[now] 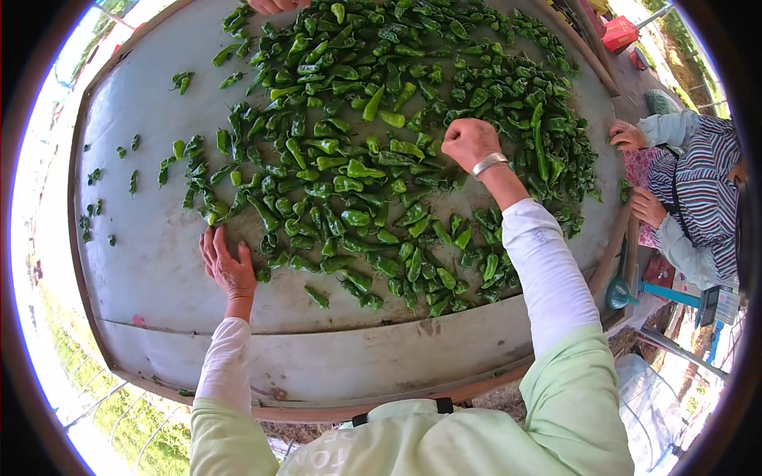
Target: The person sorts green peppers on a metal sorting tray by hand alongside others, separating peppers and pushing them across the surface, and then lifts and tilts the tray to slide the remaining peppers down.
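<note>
A broad heap of small green peppers (349, 186) spreads over a grey sheet-topped table (302, 361). At the heap's near left edge, my left hand (228, 266) lies low with its fingers stretched out. Its fingertips reach a light green pepper (210, 217), and I see nothing gripped in it. My right hand (470, 144), with a silver bracelet (489, 163) at the wrist, is over the right part of the heap. Its fingers are curled closed, and whatever may be inside is hidden.
Several stray peppers (94, 176) lie at the left. Another person's hand (274, 5) shows at the far edge. A person in a striped top (706, 170) is at the right edge, hands near it. Beside them are a teal scoop (620, 293) and a red container (619, 34).
</note>
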A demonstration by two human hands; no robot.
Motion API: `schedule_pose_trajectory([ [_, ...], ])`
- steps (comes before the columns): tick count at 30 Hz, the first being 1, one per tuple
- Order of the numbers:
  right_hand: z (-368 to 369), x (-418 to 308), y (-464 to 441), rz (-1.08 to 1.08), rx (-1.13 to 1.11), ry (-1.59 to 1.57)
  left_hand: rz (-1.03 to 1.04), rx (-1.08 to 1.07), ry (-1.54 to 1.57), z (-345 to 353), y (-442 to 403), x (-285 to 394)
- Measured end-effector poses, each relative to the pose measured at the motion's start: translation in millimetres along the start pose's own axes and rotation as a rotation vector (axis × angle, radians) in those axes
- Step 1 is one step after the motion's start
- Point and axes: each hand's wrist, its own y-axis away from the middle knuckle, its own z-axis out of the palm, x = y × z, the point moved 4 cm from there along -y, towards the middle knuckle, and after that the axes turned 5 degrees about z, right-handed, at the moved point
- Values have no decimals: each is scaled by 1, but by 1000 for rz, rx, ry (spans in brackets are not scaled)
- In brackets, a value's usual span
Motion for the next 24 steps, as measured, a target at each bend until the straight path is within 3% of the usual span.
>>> schedule_pose_trajectory([
  [1,-6,8,5,94,-44,-306,3,4,-12,1,0,-1],
  [3,-2,37,24,311,-368,-1369,-11,3,0,0,0,1],
  [6,-6,47,67,253,-383,-1788,-26,-5,13,-3,0,8],
  [13,15,48,110,307,-399,-1877,-66,-22,38,-11,-3,8],
  [19,23,1,122,362,-492,-1852,-89,-37,72,-15,-4,8],
  [24,59,-42,205,496,-646,-1332,-116,-32,95,-14,-3,3],
])
